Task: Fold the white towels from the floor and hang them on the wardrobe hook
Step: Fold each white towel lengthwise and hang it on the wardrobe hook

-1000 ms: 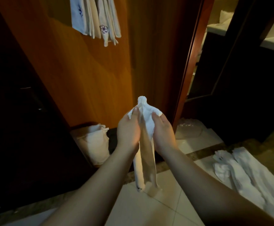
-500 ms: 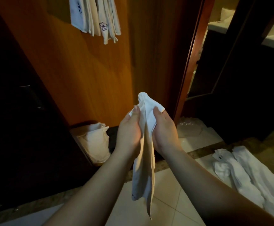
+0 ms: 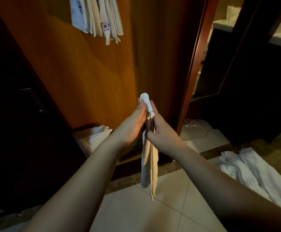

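Orange-brown wooden wardrobe panelling (image 3: 86, 77) fills the wall ahead of us, above pale square floor tiles (image 3: 133, 213). Right of the wardrobe, well apart from it, rumpled white towels (image 3: 253, 169) lie heaped on the floor. High on the wardrobe hang folded white towels with a purple flower mark (image 3: 99, 19); the hook itself is out of view. At the wardrobe's foot sits a crumpled white cloth bundle (image 3: 94, 138). Before the wardrobe, we press a narrow folded white towel (image 3: 149, 168) between our palms, left hand (image 3: 133, 126) and right hand (image 3: 161, 131) closed flat against it, its tail hanging down.
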Action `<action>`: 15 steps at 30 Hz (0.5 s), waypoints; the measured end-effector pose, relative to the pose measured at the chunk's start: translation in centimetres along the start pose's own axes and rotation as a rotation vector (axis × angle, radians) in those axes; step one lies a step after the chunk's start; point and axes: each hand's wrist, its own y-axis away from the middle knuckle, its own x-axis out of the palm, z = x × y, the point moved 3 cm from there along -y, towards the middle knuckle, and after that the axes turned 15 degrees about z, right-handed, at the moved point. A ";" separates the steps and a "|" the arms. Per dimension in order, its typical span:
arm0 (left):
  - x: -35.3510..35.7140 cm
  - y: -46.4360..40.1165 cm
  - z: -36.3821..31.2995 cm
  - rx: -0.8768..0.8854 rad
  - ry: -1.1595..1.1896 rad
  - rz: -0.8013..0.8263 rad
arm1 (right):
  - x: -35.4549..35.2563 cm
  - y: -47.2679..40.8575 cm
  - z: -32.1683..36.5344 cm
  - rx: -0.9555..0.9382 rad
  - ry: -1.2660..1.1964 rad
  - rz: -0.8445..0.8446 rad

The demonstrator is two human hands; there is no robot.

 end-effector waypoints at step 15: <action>-4.2 0.0 -0.9 0.013 -0.295 -0.399 | -3.8 -0.4 0.9 -0.070 -0.089 -0.221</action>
